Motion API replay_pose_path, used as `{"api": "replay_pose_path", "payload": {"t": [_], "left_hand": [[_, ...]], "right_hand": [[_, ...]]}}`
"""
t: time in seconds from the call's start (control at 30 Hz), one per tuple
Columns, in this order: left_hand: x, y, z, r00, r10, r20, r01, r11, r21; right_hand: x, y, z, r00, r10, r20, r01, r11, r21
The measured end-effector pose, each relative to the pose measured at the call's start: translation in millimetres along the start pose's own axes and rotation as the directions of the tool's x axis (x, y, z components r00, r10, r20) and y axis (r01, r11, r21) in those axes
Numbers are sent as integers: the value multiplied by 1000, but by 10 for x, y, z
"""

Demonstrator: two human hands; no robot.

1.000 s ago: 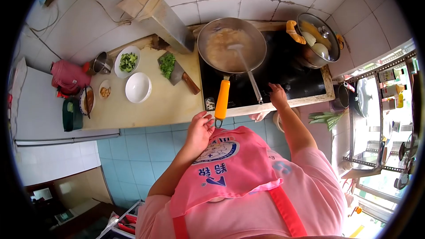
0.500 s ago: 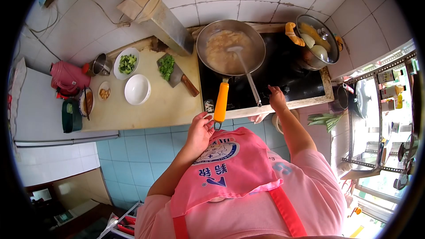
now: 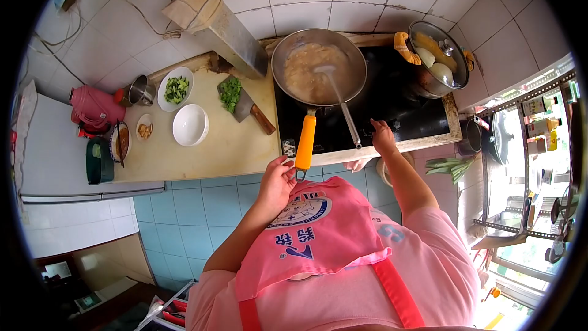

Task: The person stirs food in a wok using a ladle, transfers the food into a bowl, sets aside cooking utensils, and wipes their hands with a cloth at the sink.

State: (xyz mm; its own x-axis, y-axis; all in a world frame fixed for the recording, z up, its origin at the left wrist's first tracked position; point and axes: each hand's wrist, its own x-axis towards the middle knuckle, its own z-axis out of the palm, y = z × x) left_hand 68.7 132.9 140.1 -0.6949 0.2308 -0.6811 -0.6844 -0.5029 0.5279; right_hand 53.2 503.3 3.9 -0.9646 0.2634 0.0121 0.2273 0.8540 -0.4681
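Note:
A wok with pale brown liquid and pieces of food stands on the black glass cooktop. A metal spatula leans in it, its blade in the food and its handle over the front rim. The wok's yellow handle points toward me. My left hand is just left of the handle's end, fingers loosely curled and holding nothing I can see; whether a fingertip touches the handle is unclear. Over the cooktop's front edge is my right hand, empty, with a finger stretched to the glass.
A lidded glass pot stands at the back right. On the left counter are a cleaver with chopped greens, a white bowl, a plate of cut green vegetables and a small dish. A metal box stands behind.

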Motion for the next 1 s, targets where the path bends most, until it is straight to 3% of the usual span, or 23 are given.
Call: {"api": "replay_pose_path", "payload": {"t": [1.0], "left_hand": [[-58, 3, 48, 998, 13, 54, -14, 1000, 6]], "right_hand": [[-4, 66, 60, 1000, 6, -8, -6, 1000, 7]]}}
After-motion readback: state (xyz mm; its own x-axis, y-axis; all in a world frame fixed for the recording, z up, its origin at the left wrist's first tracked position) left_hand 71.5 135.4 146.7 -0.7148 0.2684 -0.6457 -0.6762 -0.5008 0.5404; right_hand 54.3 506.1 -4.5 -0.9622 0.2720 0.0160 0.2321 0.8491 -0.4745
